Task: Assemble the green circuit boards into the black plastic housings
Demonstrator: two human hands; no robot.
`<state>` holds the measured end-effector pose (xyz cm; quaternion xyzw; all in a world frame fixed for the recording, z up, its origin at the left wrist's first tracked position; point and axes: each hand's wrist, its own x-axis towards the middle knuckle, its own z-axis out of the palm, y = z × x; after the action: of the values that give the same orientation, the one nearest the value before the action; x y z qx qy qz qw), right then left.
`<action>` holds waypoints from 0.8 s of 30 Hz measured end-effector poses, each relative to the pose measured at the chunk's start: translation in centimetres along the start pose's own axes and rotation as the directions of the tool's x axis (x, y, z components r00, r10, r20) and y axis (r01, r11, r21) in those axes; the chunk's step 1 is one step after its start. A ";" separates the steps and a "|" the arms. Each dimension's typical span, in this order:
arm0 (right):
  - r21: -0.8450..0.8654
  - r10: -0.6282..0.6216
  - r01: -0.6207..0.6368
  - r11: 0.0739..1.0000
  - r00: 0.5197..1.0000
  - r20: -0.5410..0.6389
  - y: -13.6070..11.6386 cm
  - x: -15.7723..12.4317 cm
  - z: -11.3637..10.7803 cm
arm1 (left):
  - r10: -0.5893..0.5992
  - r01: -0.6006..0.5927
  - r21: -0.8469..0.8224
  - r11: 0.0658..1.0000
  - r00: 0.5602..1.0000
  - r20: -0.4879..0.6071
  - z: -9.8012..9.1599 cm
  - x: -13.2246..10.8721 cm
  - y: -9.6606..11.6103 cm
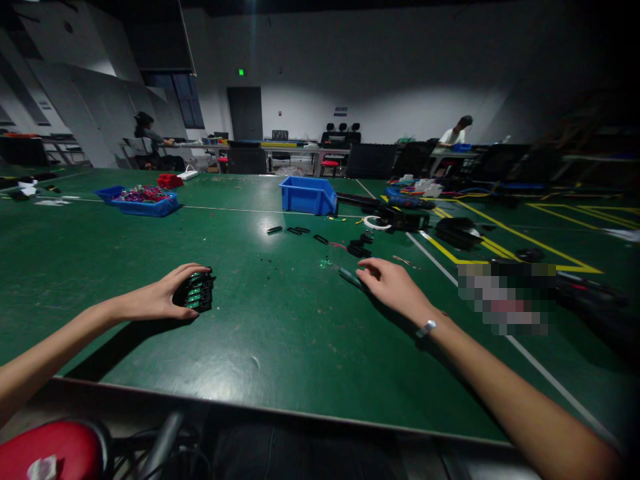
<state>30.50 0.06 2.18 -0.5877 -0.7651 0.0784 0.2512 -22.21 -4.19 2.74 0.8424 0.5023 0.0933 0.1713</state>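
Note:
My left hand [173, 293] is wrapped round the side of a black block with several green strips [200, 291], low over the green table at the left. On the right, my right hand [390, 283] has its fingers curled over the near end of a dark green tool [351, 277], which lies slanted on the table. Small green bits [327, 263] lie just beyond the tool's tip. Black oval parts [299, 231] and a black part with a red wire [359, 249] rest farther back, touched by neither hand.
A blue bin [309, 195] stands at the back middle, and a blue tray [150, 205] of red and purple pieces at the back left. Black parts and a white ring [376, 223] lie at the back right. The table's front edge [260, 408] runs below my hands. Two people sit far off.

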 end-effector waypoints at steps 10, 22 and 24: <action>-0.179 -0.124 0.165 0.970 0.967 0.222 -0.4 2.9 1.4 | 0.025 -0.025 -0.003 1.000 1.000 -0.014 0.2 -0.5 -1.9; 0.144 -0.098 0.073 0.987 0.979 0.177 -7.9 4.7 1.2 | -0.158 0.134 -0.154 0.979 0.975 -0.154 0.8 -3.6 -2.6; 0.196 -0.134 0.092 0.976 0.967 0.217 -11.2 5.6 2.6 | -0.256 0.220 -0.167 0.961 0.936 -0.243 1.4 -5.1 -3.0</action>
<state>18.59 2.41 6.25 -0.5043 -0.8107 0.2014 0.2189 -26.67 -7.57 0.39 0.7417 0.6114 0.2164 0.1708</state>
